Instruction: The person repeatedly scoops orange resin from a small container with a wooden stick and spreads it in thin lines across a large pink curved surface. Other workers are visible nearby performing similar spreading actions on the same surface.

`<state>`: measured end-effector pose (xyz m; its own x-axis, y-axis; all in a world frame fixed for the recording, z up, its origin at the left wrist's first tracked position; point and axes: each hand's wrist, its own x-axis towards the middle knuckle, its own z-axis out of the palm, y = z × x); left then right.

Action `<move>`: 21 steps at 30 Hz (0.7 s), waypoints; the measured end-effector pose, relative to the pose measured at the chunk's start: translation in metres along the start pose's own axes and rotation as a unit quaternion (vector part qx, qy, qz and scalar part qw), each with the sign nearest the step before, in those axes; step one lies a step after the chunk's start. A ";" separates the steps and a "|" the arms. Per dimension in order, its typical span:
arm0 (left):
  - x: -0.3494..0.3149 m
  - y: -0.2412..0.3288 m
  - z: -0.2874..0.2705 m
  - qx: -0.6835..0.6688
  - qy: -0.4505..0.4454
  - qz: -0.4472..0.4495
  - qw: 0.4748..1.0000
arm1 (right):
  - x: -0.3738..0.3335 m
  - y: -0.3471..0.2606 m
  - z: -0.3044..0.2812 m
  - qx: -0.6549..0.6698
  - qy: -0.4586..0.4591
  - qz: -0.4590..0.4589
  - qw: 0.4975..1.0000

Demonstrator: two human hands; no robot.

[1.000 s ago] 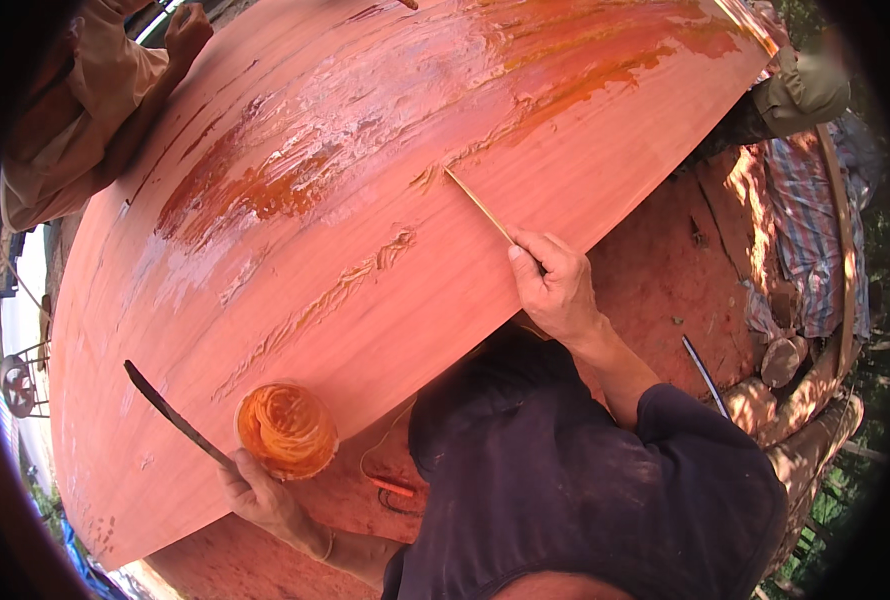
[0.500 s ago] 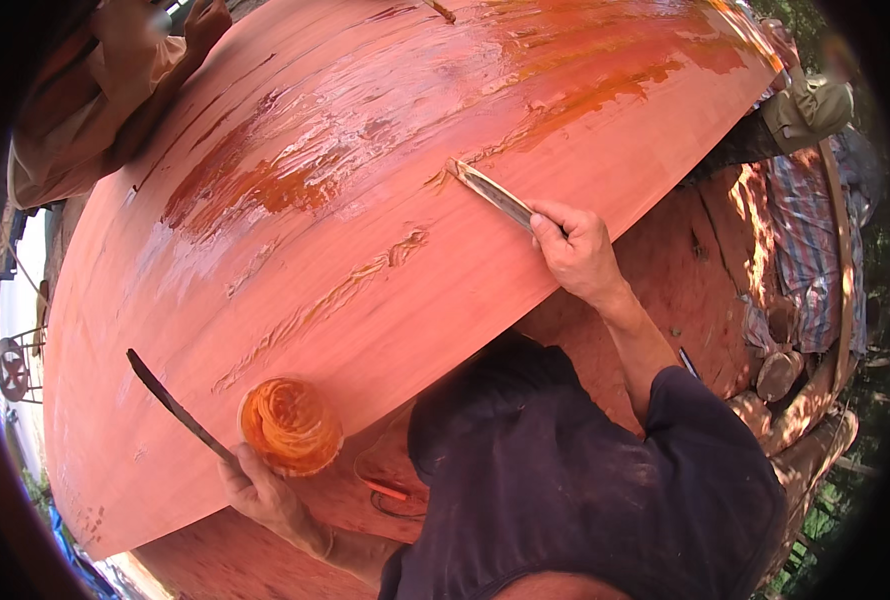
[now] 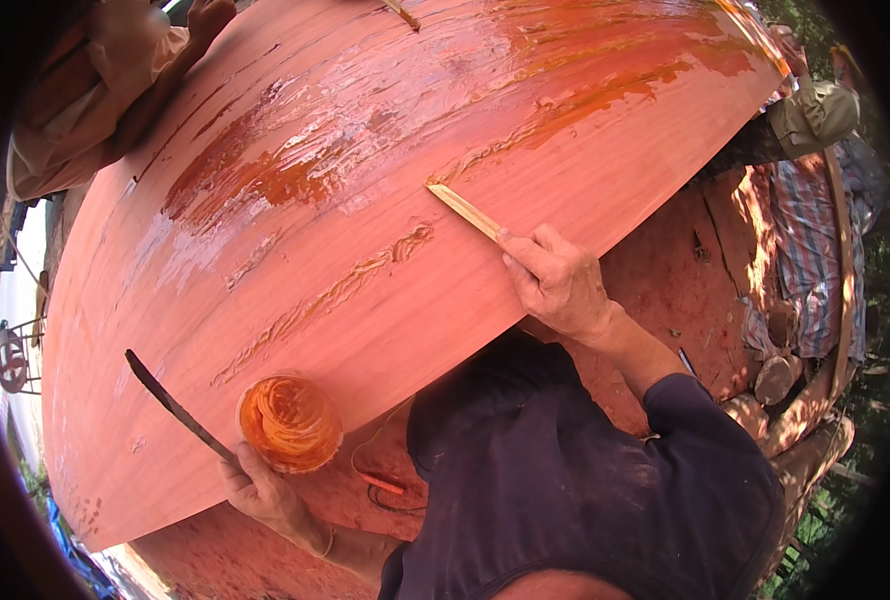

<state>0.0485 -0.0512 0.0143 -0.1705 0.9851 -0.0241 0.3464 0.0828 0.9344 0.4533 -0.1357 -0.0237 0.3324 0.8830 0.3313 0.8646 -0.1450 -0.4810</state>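
Note:
Before me curves a large reddish wooden surface, like a boat hull (image 3: 395,335), with ridges of wet orange-brown paste (image 3: 325,295) along its seams. My right hand (image 3: 560,285) is closed around a flat wooden stick (image 3: 468,213), whose far tip rests on the wood at the near end of an upper paste ridge. At the lower left, my left hand (image 3: 268,497) grips a dark, slightly curved strip (image 3: 177,408) that points up and left. Against that hand's fingers sits a round tub of orange paste (image 3: 290,423); whether they also hold it is hidden.
Glossy orange-brown coating (image 3: 255,175) covers much of the upper surface. One person (image 3: 90,110) is at the far left edge, another (image 3: 810,118) at the far right. Below lie reddish ground (image 3: 665,285), an orange-handled tool (image 3: 383,484), logs (image 3: 800,450) and striped sheeting (image 3: 805,240).
My right hand has drawn the stick down and left along the wood, away from the upper paste ridge, which now looks longer. My left hand and the tub have barely moved.

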 end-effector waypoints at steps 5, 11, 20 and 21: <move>0.006 -0.008 0.010 -0.007 0.048 0.064 0.997 | -0.006 0.002 -0.001 0.000 -0.020 -0.012 1.000; 0.004 -0.010 0.010 -0.023 0.047 0.046 0.998 | -0.004 0.012 -0.020 0.088 -0.009 0.010 0.996; 0.008 -0.008 0.011 -0.060 0.027 0.047 0.997 | -0.001 0.007 -0.005 0.064 -0.018 0.006 0.998; 0.006 -0.008 0.012 -0.055 0.024 0.038 0.997 | -0.004 0.008 -0.009 0.121 -0.020 0.031 0.992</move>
<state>0.0554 -0.0438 0.0029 -0.1922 0.9794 0.0623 0.2569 -0.0110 0.9664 0.4622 -0.1443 -0.0220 0.3629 0.8936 0.2640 0.7256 -0.0932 -0.6818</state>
